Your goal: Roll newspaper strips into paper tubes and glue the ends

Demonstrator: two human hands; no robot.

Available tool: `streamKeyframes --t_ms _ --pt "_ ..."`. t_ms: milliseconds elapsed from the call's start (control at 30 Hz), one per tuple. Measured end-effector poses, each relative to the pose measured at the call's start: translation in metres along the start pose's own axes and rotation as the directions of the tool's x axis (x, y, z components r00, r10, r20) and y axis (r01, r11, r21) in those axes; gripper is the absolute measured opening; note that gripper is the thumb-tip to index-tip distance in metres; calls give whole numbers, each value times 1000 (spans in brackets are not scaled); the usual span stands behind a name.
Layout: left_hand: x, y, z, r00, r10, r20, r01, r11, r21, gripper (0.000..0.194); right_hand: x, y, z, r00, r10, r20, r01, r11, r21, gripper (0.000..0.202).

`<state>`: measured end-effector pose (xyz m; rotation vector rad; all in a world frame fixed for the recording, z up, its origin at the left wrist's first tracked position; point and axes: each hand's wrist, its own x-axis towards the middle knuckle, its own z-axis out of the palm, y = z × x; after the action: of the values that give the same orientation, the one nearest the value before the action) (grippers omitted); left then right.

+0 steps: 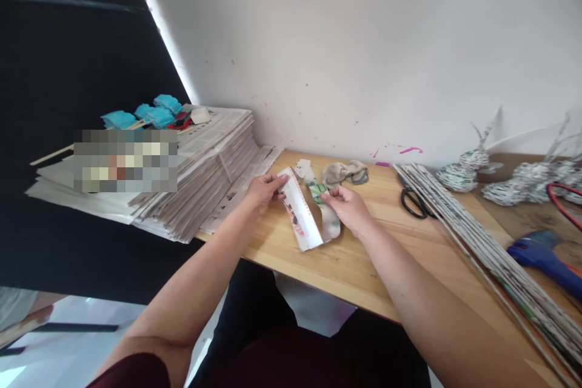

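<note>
My left hand (265, 192) pinches the upper end of a folded strip of printed paper (297, 211) between thumb and fingers. The strip slants down to a fold near the table's front, then bends up on the right. There my right hand (343, 205) is closed on its other end, which shows a green print. A small white paper scrap (303, 168) lies just behind the strip. Behind my right hand rests a crumpled grey-beige cloth (344, 172). The lower fold hangs close over the wooden table (273, 248); whether it touches the wood I cannot tell.
A tall newspaper stack (213, 170) stands at the left, with blue packets (157, 114) on top. To the right lie rolled paper sticks (482, 254), black-handled scissors (413, 203) and a blue-handled tool (545, 260). Woven paper figures (459, 173) stand near the wall.
</note>
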<state>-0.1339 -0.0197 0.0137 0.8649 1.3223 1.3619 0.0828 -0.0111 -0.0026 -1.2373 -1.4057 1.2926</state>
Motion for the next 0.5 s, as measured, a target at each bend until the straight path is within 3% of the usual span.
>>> streamKeyframes --t_ms 200,500 --pt "14 30 -38 993 107 -44 -81 916 393 36 1 2 -1 1000 -8 0 8 995 -98 27" --pt "28 52 -73 989 148 12 -115 713 692 33 1 2 -2 993 -94 66 112 928 -355 18"
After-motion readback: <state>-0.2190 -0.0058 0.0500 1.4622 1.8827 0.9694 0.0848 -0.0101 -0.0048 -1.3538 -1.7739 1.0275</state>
